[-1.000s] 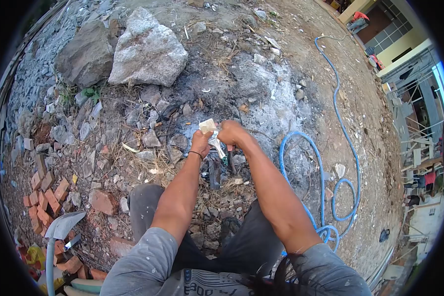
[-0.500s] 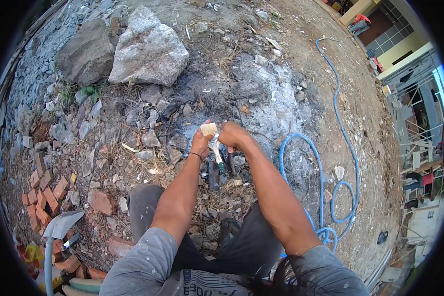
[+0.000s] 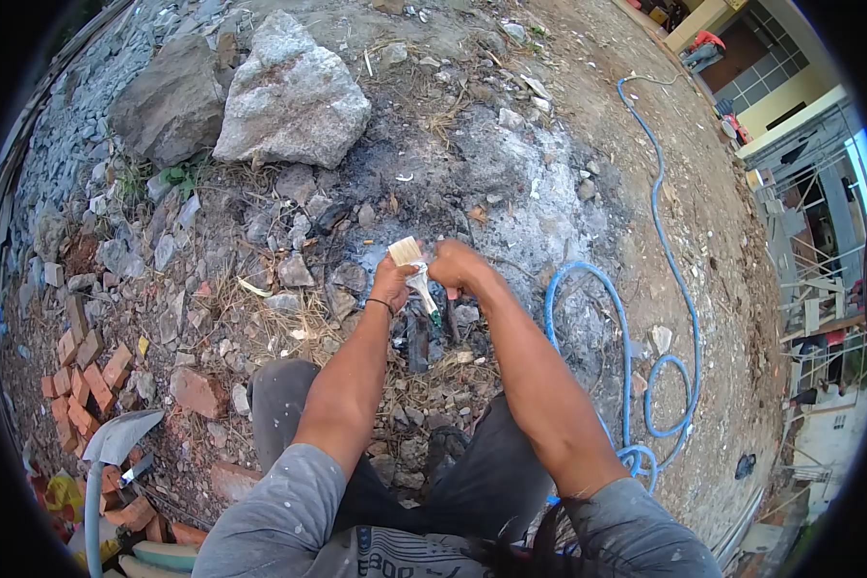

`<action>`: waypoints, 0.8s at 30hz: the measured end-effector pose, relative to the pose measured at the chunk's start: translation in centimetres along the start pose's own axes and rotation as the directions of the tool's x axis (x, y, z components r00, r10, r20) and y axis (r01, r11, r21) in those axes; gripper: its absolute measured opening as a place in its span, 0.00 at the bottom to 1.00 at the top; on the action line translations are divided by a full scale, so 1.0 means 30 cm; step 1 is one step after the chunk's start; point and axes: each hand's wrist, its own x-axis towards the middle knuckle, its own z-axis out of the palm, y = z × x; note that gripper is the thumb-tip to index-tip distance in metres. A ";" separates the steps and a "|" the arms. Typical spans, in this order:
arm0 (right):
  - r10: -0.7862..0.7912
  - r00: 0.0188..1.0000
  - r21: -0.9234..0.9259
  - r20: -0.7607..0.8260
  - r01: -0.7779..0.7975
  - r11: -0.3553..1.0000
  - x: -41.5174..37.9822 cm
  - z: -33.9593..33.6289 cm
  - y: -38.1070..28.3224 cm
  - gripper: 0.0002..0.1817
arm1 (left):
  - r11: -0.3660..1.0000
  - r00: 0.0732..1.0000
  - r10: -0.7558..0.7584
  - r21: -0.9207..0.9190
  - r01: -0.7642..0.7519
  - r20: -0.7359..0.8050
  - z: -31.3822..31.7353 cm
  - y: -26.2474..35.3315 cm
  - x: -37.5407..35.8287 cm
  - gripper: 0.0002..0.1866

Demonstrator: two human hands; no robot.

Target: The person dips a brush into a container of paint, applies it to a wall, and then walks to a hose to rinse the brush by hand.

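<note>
My left hand [image 3: 387, 286] is closed around a paintbrush [image 3: 407, 252]. Its pale bristles point up and away from me, and its white handle with a green end slants down to the right. Close beside the brush, my right hand [image 3: 458, 265] is curled into a fist near the bristles. A small reddish bit shows beneath that fist, but I cannot make out what it holds. Both hands hang over charred, ashy ground [image 3: 511, 212] between my knees.
Two large rocks [image 3: 294, 96] lie ahead on the left. A blue hose [image 3: 657, 193] loops along the right. Bricks [image 3: 87, 385] and a metal-bladed tool [image 3: 120, 435] are at lower left. Far off at upper right, a person in a red top [image 3: 707, 40] bends near a building.
The paintbrush has tilted a little, its bristles leaning further left and its handle end shifting right. My right fist has stayed almost in place.
</note>
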 end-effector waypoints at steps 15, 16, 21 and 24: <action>0.046 0.999 0.023 0.013 -0.047 0.999 -0.009 0.006 -0.011 0.17 | 0.990 0.995 -0.099 -0.101 0.097 -0.016 0.038 0.029 -0.030 0.41; -0.003 1.000 0.017 0.015 0.003 1.000 -0.007 0.010 -0.003 0.17 | 0.991 0.997 -0.075 -0.109 0.076 0.015 0.031 0.022 -0.023 0.42; -0.032 0.998 0.036 -0.048 0.034 0.999 -0.010 0.030 0.005 0.15 | 0.993 1.000 -0.016 -0.113 0.019 0.024 0.049 0.033 -0.035 0.44; -0.057 0.998 0.046 0.015 0.056 0.997 0.022 0.043 0.023 0.15 | 0.992 1.000 0.005 -0.128 -0.004 0.010 0.042 0.031 -0.030 0.43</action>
